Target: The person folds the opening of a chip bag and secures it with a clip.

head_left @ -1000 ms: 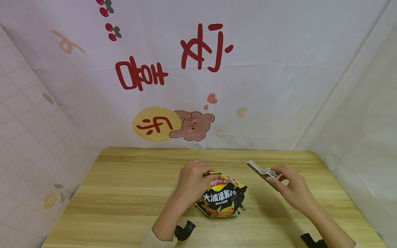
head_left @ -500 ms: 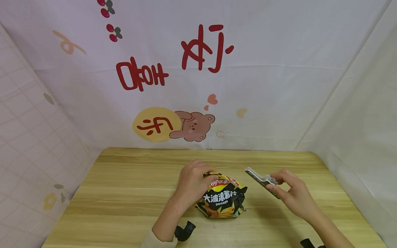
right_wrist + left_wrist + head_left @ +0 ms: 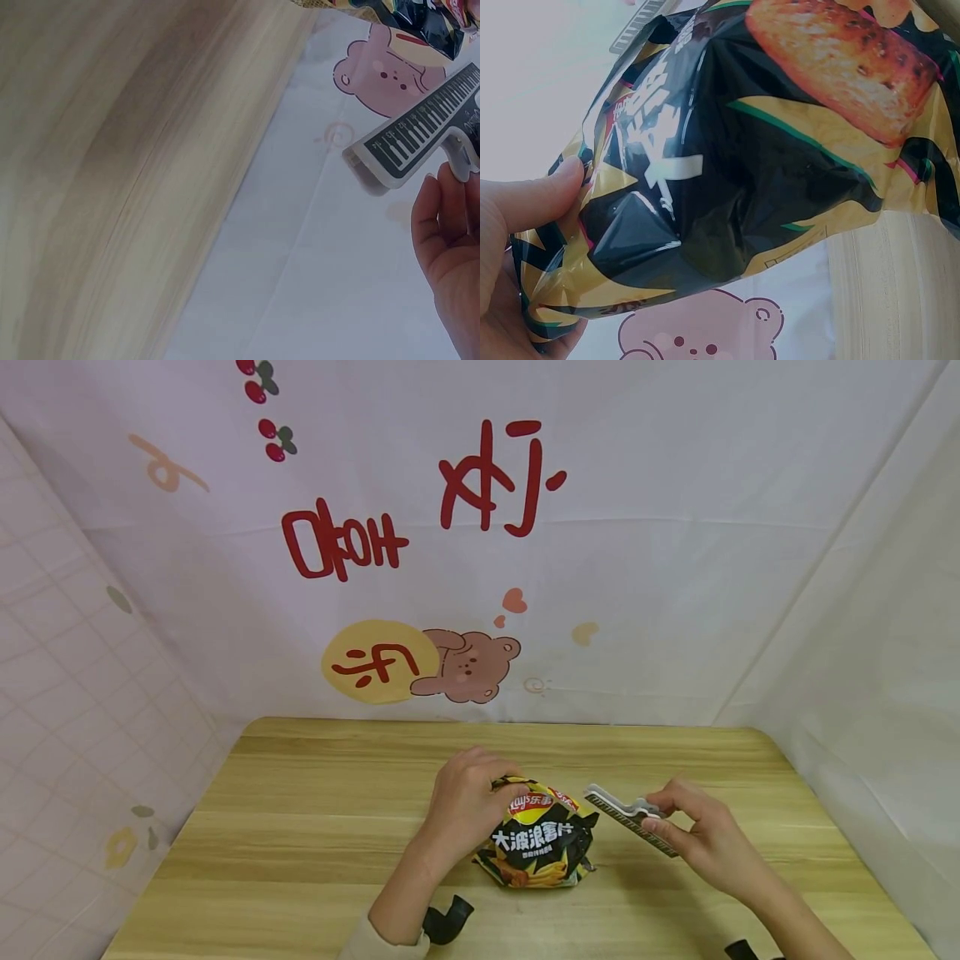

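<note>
My left hand [image 3: 472,793] grips the upper left corner of a black and yellow bag of potato chips [image 3: 536,843], which rests upright on the table. In the left wrist view the thumb presses on the crinkled edge of the chip bag [image 3: 780,157], and the other fingers are behind it. To the right of the bag, my right hand [image 3: 705,835] pinches a long white and grey bag clip [image 3: 626,814] by its handle, above the table. Piano-key stripes show along the clip [image 3: 420,127] in the right wrist view. Its far end points toward the bag's upper right corner.
The wood-grain table [image 3: 300,810] ends at a white cloth backdrop [image 3: 637,610] printed with red characters and a bear. Cloth also hangs along both sides. Black curved pieces [image 3: 448,920] sit by both wrists near the front.
My right hand has lowered the bag clip and brought it slightly left, closer to the chip bag. The left hand and the bag have stayed in place.
</note>
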`<state>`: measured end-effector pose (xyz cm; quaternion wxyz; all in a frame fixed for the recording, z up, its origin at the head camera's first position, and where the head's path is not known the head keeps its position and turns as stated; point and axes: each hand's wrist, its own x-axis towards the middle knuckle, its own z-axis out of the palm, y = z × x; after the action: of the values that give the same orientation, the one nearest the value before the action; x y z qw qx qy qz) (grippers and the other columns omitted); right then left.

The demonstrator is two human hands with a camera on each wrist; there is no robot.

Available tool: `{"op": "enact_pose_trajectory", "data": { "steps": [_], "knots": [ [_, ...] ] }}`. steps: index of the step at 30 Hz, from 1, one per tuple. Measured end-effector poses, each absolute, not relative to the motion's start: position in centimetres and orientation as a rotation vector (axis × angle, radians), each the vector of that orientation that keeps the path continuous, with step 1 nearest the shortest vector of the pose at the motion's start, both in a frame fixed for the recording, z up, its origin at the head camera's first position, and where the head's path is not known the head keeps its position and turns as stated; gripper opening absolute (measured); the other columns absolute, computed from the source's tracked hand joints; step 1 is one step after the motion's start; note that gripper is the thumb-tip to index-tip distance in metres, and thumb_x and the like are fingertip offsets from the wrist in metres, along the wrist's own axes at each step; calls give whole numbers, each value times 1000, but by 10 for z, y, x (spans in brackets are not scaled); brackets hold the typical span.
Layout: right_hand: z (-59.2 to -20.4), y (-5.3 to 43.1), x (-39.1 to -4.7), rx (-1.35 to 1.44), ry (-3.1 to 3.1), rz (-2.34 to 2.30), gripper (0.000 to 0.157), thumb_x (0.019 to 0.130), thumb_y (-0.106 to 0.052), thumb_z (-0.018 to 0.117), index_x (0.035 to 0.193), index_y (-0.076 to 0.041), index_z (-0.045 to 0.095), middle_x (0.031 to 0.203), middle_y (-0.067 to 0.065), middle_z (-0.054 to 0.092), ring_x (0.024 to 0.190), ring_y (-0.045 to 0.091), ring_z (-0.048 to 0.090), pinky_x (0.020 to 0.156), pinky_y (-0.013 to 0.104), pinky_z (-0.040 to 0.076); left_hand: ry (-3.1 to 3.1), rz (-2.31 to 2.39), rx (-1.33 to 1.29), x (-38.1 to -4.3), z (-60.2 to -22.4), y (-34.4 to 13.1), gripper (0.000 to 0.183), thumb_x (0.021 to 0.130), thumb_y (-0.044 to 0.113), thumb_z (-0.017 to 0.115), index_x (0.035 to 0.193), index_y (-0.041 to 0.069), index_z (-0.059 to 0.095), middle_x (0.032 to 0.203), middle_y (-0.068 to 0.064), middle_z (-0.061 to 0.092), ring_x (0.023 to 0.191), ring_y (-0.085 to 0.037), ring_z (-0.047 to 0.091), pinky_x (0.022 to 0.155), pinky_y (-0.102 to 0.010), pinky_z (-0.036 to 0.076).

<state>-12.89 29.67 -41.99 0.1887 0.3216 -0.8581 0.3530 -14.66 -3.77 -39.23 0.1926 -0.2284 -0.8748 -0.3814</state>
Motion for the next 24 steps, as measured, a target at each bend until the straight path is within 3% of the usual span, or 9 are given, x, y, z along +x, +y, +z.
{"op": "enact_pose_trajectory", "data": {
  "steps": [9,16,24],
  "knots": [
    [-427,294,-132,1052,-2323,1044,53,66,22,83,106,-11,75,92,-6,64,78,6,58,67,18,46,-2466,-1093,-633,-146,-392,-38,11,86,19,89,94,15,84,91,6,78,90,-12,66,82,-35,53],
    [-426,290,-133,1021,-2376,1023,52,70,18,84,105,-18,75,92,-15,63,80,1,57,70,18,46,-2453,-1085,-649,-146,-394,-39,11,85,18,89,94,13,83,90,6,78,89,-12,66,81,-35,53],
    [-428,286,-135,1041,-2338,1020,53,68,20,84,107,-15,75,92,-11,64,80,4,57,67,18,45,-2452,-1068,-651,-146,-392,-38,11,86,21,89,94,15,84,91,6,78,90,-12,67,81,-34,53]
  ]
}}
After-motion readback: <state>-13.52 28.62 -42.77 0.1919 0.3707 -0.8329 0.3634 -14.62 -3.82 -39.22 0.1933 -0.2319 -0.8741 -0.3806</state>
